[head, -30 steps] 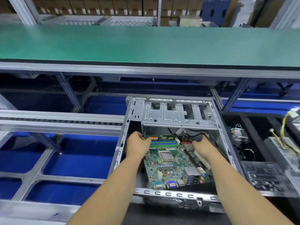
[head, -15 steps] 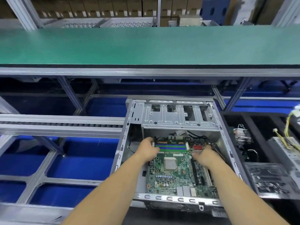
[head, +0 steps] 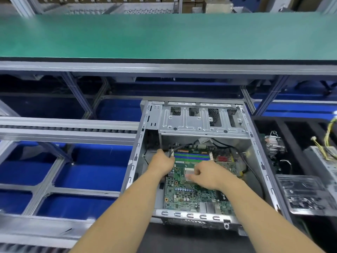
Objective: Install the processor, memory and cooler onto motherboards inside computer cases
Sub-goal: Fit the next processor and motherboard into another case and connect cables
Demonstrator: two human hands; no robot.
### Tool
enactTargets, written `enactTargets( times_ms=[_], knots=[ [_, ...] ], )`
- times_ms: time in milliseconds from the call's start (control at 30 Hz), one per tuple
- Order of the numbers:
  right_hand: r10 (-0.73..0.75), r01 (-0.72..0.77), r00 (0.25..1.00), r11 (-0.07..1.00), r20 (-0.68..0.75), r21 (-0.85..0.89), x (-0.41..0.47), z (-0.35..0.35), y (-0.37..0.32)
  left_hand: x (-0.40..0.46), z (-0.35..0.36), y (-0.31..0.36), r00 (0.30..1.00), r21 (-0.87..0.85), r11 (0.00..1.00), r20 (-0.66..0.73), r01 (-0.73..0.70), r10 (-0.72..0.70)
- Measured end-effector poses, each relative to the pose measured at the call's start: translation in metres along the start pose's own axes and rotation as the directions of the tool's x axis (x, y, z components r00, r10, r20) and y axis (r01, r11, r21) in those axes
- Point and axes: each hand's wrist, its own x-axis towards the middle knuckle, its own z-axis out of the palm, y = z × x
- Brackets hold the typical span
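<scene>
One open case [head: 259, 157] holds one motherboard [head: 189, 196]. The board carries four memory slots [head: 192, 156], two green and two blue, one socket [head: 189, 173] and one red connector [head: 222, 158]. Two hands reach in: left hand [head: 161, 164], right hand [head: 209, 175]. The drive cage [head: 200, 123] shows four cutouts. One cooler [head: 274, 145] sits right of the case, beside one clear tray [head: 306, 194]. One green worktop [head: 164, 35] spans the back.
</scene>
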Motion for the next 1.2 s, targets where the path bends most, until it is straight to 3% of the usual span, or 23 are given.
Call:
enactTargets(
  times_ms=[100,200,300,500,600,733,867,967,1067,1133,1200],
  knots=[
    [-0.057,0.077,0.959,0.995,0.277,-0.064,-0.005,0.002,-0.003,-0.001,0.004,0.003,0.998,-0.013,0.998,0.015,-0.069,0.069],
    [-0.058,0.089,0.912,0.994,0.406,-0.058,-0.01,0.003,-0.006,-0.004,0.002,0.007,0.989,-0.034,0.992,-0.084,-0.125,0.121],
    [-0.101,0.157,0.925,0.98,0.365,-0.125,-0.01,0.008,-0.011,-0.006,-0.001,0.01,0.979,-0.004,0.988,-0.141,-0.152,0.15],
    [-0.051,0.124,0.939,0.972,0.339,-0.199,-0.009,0.016,-0.021,-0.009,-0.002,0.012,0.98,0.001,0.989,-0.135,-0.151,0.15],
    [-0.037,0.077,0.947,0.99,0.318,-0.116,-0.006,0.017,-0.02,-0.008,-0.002,0.013,0.978,-0.012,0.988,-0.149,-0.151,0.148],
    [0.013,-0.002,0.987,0.998,0.162,-0.069,-0.004,0.017,-0.021,-0.005,0.0,0.013,0.975,-0.041,0.985,-0.152,-0.168,0.16],
    [-0.021,0.036,0.993,0.992,0.116,-0.122,-0.001,0.022,-0.03,-0.003,0.003,0.009,0.99,-0.042,0.99,-0.048,-0.134,0.131],
    [-0.066,0.086,0.99,0.983,0.126,-0.16,-0.003,0.022,-0.031,-0.001,0.002,0.009,0.991,-0.191,0.973,-0.046,-0.132,0.125],
    [-0.201,0.218,0.975,0.941,0.093,-0.259,-0.012,0.017,-0.035,0.0,0.001,0.01,0.99,-0.266,0.954,-0.058,-0.14,0.129],
    [-0.283,0.318,0.941,0.926,0.184,-0.204,-0.019,0.013,-0.041,-0.001,0.0,0.01,0.988,-0.327,0.933,-0.081,-0.153,0.133],
    [-0.295,0.346,0.879,0.935,0.374,-0.075,-0.022,0.016,-0.043,-0.002,-0.003,0.011,0.984,-0.391,0.903,-0.095,-0.176,0.15]
  ],
)
